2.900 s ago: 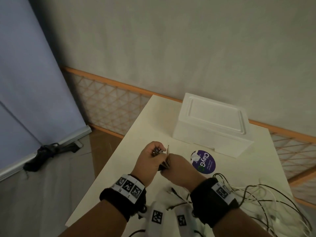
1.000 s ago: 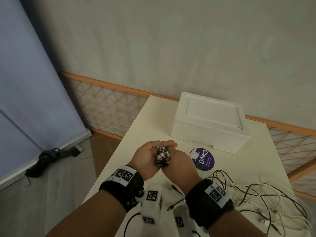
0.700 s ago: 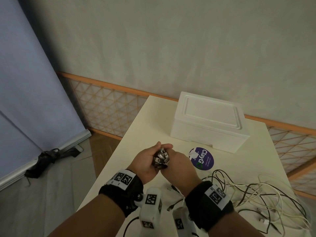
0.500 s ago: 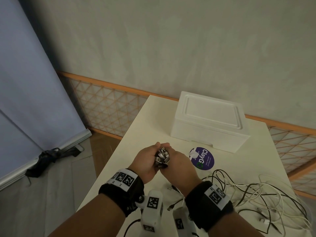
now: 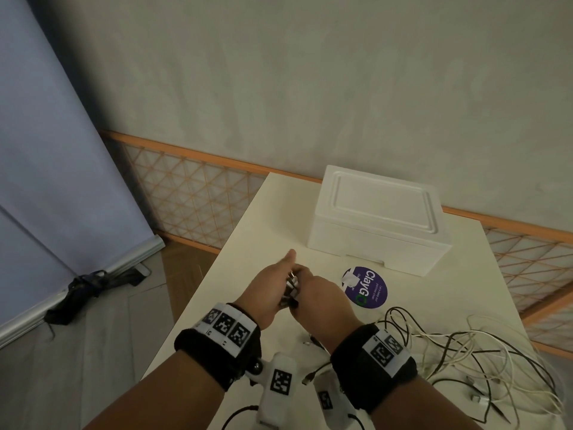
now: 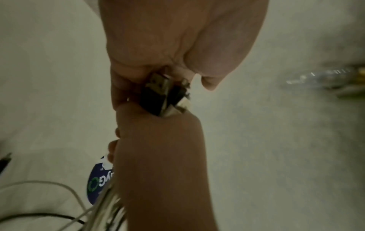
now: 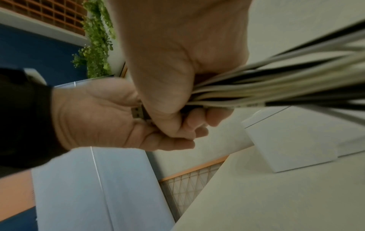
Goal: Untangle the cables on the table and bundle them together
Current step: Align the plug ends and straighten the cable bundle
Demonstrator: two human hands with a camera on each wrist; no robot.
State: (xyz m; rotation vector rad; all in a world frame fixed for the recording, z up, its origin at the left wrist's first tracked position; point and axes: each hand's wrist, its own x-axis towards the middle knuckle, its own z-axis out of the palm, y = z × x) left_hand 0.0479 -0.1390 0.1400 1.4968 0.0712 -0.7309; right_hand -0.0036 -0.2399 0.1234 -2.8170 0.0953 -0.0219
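Right hand (image 5: 321, 294) fisted around the cables (image 7: 276, 87) just behind the plugs (image 6: 164, 95); left hand (image 5: 268, 290) flat against the plug tips, cords trailing toward the tabletop (image 5: 266, 218) tangle.

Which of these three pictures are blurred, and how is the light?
Head view: dim, even light, mostly sharp; white foam box clear. Left wrist view: soft, dark; right hand in shade, metal USB plugs smeared. Right wrist view: black and white cables streaked; left hand sharper.

purple round sticker (image 5: 366, 288) on table | reads "ClayGo" | small print illegible
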